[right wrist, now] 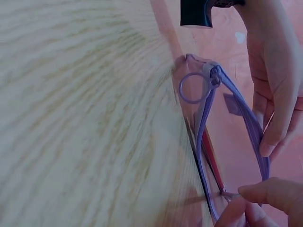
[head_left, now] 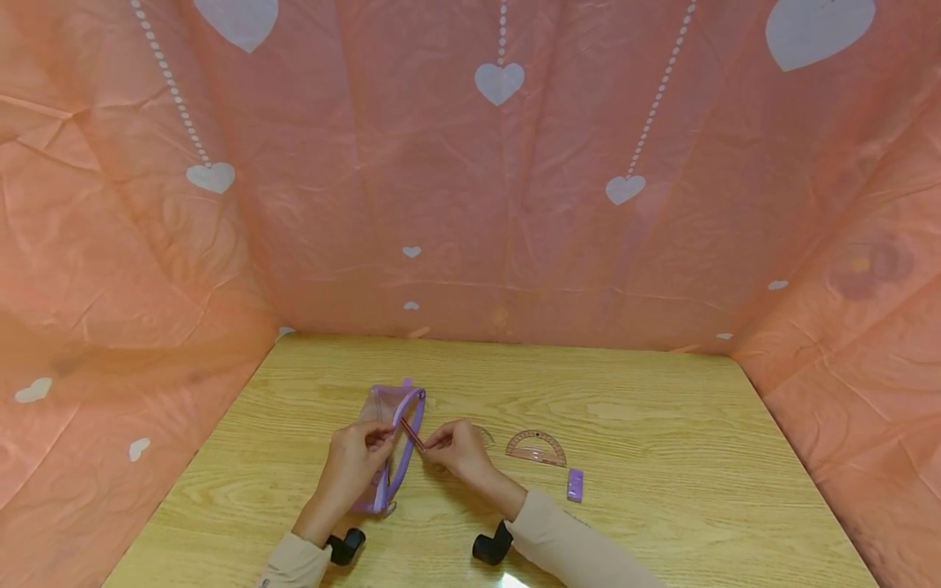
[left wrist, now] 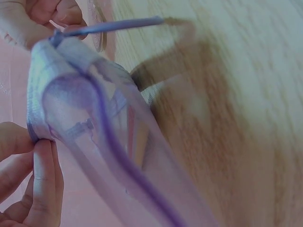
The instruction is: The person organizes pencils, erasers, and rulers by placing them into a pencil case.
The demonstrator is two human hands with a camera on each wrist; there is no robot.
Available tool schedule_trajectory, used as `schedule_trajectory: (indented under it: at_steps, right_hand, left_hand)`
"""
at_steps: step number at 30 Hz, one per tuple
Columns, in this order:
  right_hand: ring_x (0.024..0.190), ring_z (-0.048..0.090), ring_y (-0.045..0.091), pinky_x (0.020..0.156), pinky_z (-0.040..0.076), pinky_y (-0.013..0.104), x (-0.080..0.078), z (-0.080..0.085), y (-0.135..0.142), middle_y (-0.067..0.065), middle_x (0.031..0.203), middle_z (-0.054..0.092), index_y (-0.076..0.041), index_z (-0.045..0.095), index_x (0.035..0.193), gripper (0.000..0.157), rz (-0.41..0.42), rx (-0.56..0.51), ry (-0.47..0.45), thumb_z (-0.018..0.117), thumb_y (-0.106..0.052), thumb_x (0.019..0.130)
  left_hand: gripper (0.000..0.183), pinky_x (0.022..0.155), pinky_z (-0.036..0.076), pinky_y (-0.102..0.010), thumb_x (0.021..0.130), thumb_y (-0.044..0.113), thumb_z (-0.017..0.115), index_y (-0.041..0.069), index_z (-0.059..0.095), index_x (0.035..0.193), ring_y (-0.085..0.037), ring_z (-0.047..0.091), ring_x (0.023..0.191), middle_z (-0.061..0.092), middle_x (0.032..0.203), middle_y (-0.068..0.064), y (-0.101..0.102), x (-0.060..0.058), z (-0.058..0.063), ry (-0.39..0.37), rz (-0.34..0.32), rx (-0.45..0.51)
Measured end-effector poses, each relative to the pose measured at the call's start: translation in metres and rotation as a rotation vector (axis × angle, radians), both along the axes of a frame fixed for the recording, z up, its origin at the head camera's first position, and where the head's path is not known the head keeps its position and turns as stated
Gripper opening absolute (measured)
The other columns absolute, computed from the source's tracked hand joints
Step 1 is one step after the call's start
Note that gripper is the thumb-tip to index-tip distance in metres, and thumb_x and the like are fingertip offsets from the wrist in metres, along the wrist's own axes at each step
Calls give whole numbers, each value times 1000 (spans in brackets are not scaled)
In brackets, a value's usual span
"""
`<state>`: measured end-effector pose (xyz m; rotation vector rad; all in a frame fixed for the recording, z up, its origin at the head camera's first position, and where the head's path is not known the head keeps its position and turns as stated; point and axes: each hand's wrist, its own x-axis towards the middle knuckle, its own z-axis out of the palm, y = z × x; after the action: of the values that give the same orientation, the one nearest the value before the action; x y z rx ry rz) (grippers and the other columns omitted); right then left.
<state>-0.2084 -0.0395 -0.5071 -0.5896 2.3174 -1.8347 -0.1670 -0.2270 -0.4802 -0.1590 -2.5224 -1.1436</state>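
purple pencil pouch (head_left: 403,465) lies on the near, left-of-centre part of the wooden table (head_left: 662,425) in the head view, its mouth spread; the left hand (head_left: 351,453) pinches the left side of the rim while the right hand (head_left: 457,449) grips a slim red stick (head_left: 413,434) — probably a pencil — whose far end reaches the mouth. to the right lie a clear protractor (head_left: 537,456) and, nearer, a purple block (head_left: 575,485). in the left wrist view the left hand's fingertips nip the rim, and reddish and tan strips (left wrist: 131,132) show through the see-through wall. in the right wrist view a zip ring (right wrist: 191,101) sits at the pouch's near end, and the right hand's fingertips meet at the stick's end. the step in hand looks like passing the stick through the mouth — inward or outward, i cannot tell. the next move seems to call for a steady rim and a straight push or pull.
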Motion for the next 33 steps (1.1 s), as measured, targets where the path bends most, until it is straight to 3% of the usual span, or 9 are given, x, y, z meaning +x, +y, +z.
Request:
schedule_trajectory:
  at_steps: [3, 11, 17, 20, 26, 30, 33]
  right_hand:
    - [61, 68, 37, 49, 55, 26, 1, -2, -2, 18, 70, 70, 13, 72, 81, 4, 4, -28, -9, 74, 12, 77]
    - [56, 59, 8, 50, 50, 20, 4, -6, -8, 10, 68, 69, 9, 73, 79, 5, -32, -25, -25, 77, 11, 76]
    - [57, 58, 5, 52, 49, 18, 9, -3, -11, 11, 69, 69, 10, 72, 80, 6, -3, -62, -43, 76, 11, 76]
    - [58, 62, 10, 52, 50, 20, 10, -4, -13, 15, 71, 70, 10, 73, 81, 6, 4, -74, -62, 76, 10, 76]
    - [63, 68, 39, 53, 58, 35, 16, -2, -20, 24, 74, 69, 14, 71, 81, 6, 8, -96, -66, 75, 15, 77]
    - [69, 65, 52, 60, 58, 52, 26, 13, -21, 31, 76, 67, 20, 67, 82, 6, 30, -118, -62, 72, 20, 78]
    - [71, 65, 54, 63, 57, 55, 34, 26, -20, 34, 78, 66, 22, 66, 83, 6, 47, -128, -72, 69, 21, 78]
  left_hand:
    - [12, 59, 55, -22, 81, -5, 77, -4, 76, 93, -15, 66, 69, 70, 77, -6, 0, 0, 1, -7, 3, -4]
    - [12, 59, 55, -22, 82, -4, 77, -5, 75, 94, -16, 67, 70, 71, 79, -7, 0, 1, 1, -20, 3, -6]
    - [11, 60, 56, -23, 83, -4, 77, -4, 76, 94, -17, 68, 71, 71, 79, -7, 0, 0, 1, -15, 2, -10]
    - [11, 61, 56, -23, 83, -4, 76, -4, 76, 94, -17, 68, 71, 71, 79, -6, 0, 0, 2, -18, 1, -7]
    - [11, 60, 55, -22, 83, -5, 75, -4, 76, 95, -17, 68, 71, 71, 80, -7, 0, 0, 2, -29, -3, 3]
    - [12, 60, 55, -22, 84, -4, 75, -5, 75, 96, -17, 68, 71, 71, 80, -7, 0, 0, 1, -41, 0, 13]
    - [13, 61, 55, -22, 84, -4, 75, -5, 75, 96, -17, 68, 71, 71, 80, -7, 0, 0, 1, -47, 0, 17]
